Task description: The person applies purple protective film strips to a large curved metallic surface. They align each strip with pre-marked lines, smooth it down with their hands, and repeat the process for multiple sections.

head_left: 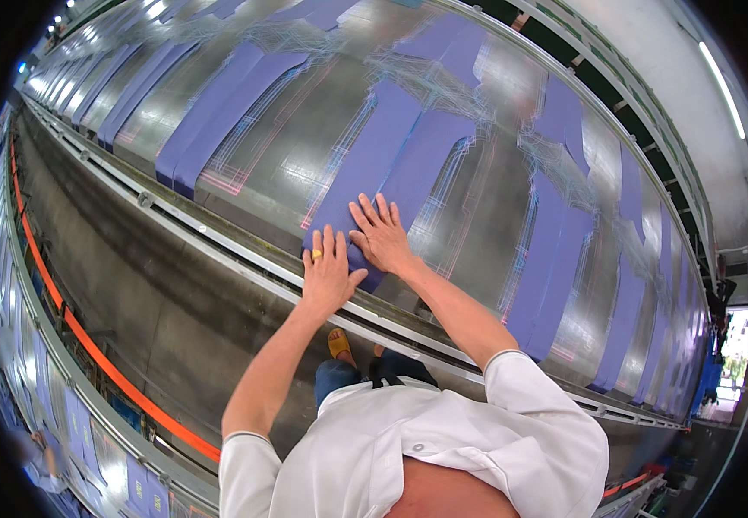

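Observation:
A purple cut fabric panel (pixel 389 145) lies flat on a long grey metal table (pixel 283 177), its near end reaching the table's edge. My left hand (pixel 329 274) rests on the panel's near left corner, fingers stretched out and a yellow band round one finger. Just right of it, my right hand (pixel 381 235) presses flat on the same panel with its fingers spread. Both palms face down, and neither hand grips anything. Blue, white and pink outlines are marked on the metal around the panel.
More purple panels (pixel 218 116) lie spaced along the table to the left, with another panel (pixel 551 263) to the right. A metal rail (pixel 201 231) follows the near edge. Behind me runs an orange bar (pixel 89 341) beside a second table, where a person (pixel 44 462) stands.

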Demonstrator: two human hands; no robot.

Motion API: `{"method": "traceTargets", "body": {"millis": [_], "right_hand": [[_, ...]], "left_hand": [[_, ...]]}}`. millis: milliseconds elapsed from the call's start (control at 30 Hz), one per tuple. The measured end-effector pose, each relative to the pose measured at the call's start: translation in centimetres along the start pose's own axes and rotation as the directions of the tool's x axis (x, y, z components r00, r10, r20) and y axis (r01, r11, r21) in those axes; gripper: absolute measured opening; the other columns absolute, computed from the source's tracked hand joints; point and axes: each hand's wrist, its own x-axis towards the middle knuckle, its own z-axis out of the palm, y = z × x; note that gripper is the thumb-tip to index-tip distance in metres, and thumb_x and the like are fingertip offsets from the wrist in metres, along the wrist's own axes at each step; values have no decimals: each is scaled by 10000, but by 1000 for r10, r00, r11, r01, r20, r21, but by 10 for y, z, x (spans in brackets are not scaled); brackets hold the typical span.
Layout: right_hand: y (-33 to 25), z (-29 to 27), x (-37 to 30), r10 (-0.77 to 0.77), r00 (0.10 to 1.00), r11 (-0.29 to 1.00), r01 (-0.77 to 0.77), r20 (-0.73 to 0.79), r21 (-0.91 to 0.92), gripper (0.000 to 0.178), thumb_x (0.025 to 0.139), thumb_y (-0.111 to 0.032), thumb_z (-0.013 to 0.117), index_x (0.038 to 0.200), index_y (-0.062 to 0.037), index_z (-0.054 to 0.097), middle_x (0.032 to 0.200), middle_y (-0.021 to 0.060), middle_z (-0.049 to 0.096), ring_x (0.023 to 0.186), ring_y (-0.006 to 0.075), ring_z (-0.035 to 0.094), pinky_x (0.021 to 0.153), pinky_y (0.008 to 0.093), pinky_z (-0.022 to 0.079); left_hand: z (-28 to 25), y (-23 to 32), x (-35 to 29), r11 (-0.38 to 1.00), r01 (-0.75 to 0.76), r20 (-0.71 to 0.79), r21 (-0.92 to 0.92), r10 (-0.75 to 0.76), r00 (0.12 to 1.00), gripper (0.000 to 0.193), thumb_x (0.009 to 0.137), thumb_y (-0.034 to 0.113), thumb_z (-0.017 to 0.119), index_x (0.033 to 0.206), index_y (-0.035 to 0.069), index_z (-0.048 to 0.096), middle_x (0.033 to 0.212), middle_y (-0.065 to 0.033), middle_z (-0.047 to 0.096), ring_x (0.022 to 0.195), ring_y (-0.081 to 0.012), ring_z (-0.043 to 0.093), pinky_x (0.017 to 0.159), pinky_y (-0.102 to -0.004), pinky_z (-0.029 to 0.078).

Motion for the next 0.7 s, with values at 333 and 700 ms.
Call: {"method": "traceTargets", "body": {"millis": [333,700], "right_hand": [[109,-19,120,77,997,979,-72,20,-193,657,1005,-580,337,1557,-227,303,1643,56,200,1518,346,108,1218,574,58],[229,-16,249,199,957,950,-241,-214,-198,709,999,-652,211,1580,-245,232,1660,63,123,1527,349,-1,1222,562,-21]], "left_hand": [[-20,4,4,1000,-6,83,10,5,997,730,842,301,746,1404,-40,428,1515,-284,319,1388,-469,354,1022,-561,414],[-17,2,6,995,80,126,-53,-73,989,627,892,235,689,1408,-31,451,1540,-271,312,1419,-466,316,1034,-558,401]]}}
